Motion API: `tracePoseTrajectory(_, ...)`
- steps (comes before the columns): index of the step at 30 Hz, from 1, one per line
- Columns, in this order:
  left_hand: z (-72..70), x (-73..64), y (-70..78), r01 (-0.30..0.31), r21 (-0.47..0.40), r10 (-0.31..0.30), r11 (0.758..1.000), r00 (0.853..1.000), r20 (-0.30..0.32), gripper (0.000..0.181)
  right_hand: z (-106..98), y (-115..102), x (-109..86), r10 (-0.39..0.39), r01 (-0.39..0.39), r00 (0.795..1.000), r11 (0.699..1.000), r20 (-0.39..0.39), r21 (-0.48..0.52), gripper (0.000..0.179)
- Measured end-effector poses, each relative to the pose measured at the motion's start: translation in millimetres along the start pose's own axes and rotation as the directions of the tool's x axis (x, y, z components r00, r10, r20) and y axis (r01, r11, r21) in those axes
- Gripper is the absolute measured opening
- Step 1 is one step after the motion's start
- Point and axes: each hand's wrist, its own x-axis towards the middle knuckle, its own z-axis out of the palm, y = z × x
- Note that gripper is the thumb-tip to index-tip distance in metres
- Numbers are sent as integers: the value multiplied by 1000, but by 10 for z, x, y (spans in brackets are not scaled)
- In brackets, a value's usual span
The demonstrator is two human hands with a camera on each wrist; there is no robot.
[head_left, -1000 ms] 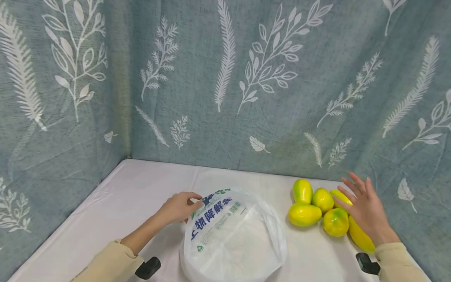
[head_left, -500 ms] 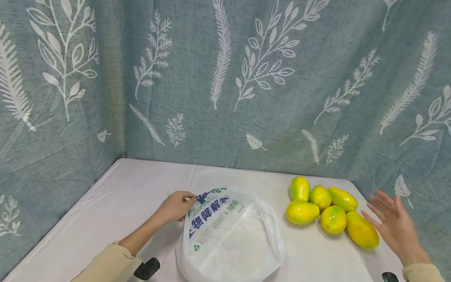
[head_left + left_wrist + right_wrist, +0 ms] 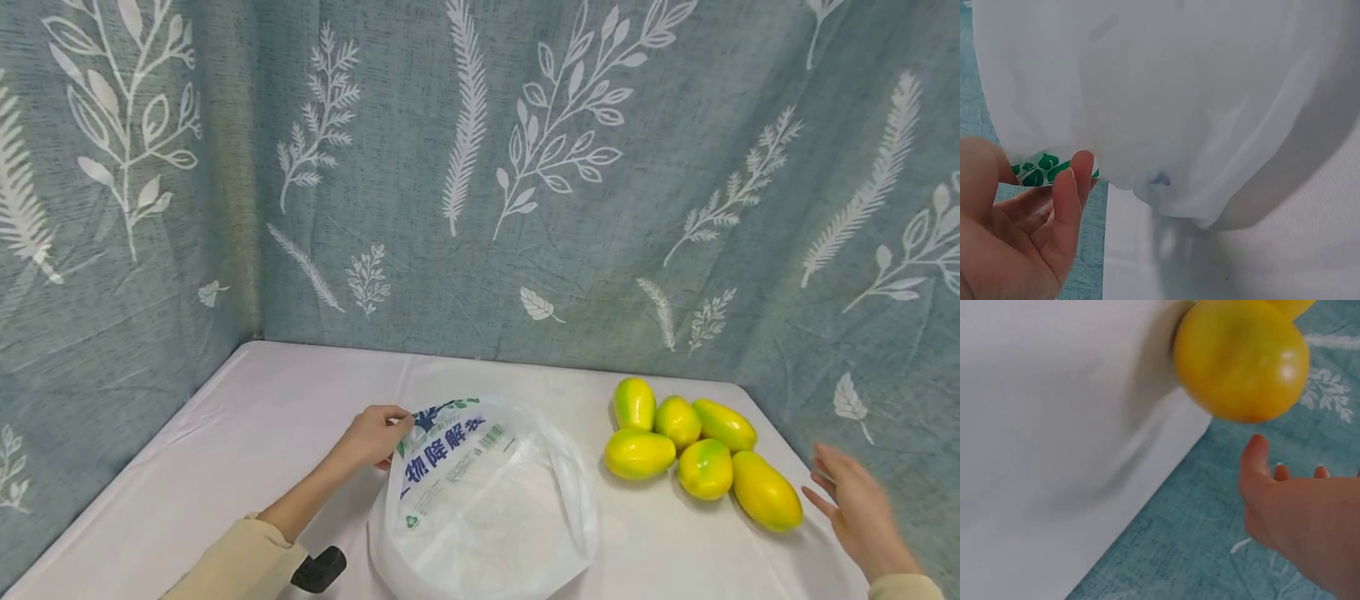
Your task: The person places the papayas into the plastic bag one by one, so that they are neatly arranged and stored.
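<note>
A white plastic bag [image 3: 487, 508] with blue and green print stands with its mouth spread wide at the front middle of the table. My left hand [image 3: 372, 439] pinches the bag's rim at its far left side; in the left wrist view the thumb and fingers hold the edge by the green leaf print [image 3: 1040, 169]. Off to the right, my right hand [image 3: 860, 508] is held in the air with its fingers loosely bent and nothing in them. The nearest thing to it is a yellow mango [image 3: 767, 492], which also shows just beyond the fingers in the right wrist view.
Several more yellow-green mangoes [image 3: 677, 422] lie grouped at the right back of the white table [image 3: 315, 400]. A teal curtain [image 3: 420, 167] with white leaf patterns hangs behind and along both sides. A black wrist device [image 3: 320, 570] sits by the left sleeve.
My right hand has moved away from above the mangoes to the right and lower, uncovering the rightmost ones. Its spread fingers have bent. My left hand keeps hold of the bag's rim.
</note>
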Motion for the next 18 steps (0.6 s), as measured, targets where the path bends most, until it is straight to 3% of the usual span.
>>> tracePoseTrajectory(4,22,8,-10,6,-7,-6,1000,1000,-13,36,-34,87,105,66,-74,996,990,-67,-118,58)
tracePoseTrajectory(6,26,8,-14,2,-6,-2,1000,1000,-15,36,-27,101,117,125,-131,991,973,-43,-189,81)
tracePoseTrajectory(8,25,8,-17,-2,-4,2,1000,1000,-16,35,-4,110,103,171,-166,985,949,-6,-267,91)
tracePoseTrajectory(12,19,5,-18,-8,-2,8,1000,1000,-14,34,27,118,75,243,-183,963,911,120,-369,100)
tracePoseTrajectory(18,24,-8,-1,-6,-8,6,1000,1000,0,34,85,143,100,290,-177,940,866,180,-468,102)
